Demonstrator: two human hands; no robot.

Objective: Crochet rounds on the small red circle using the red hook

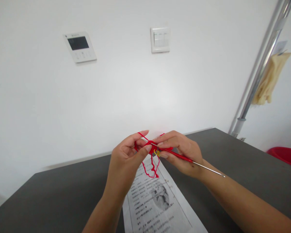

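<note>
Between thumb and fingers, my left hand (127,150) pinches a small piece of red crochet work (152,148). A strand of red yarn (143,136) runs over my left index finger to the piece. My right hand (181,150) is closed on a crochet hook (181,157) with a red grip and metal ends; its front end reaches to the crochet work, while the other end points down to the right. A yellow stitch marker (156,152) hangs by the right fingertips. Loose red yarn tails (152,166) dangle below the piece.
Under my hands a printed sheet (150,207) lies on the dark grey table (70,187). A white wall behind carries a panel with a screen (80,47) and a light switch (160,39). At the right are a metal pole (262,68), a hanging beige cloth (271,77) and a red chair (285,156).
</note>
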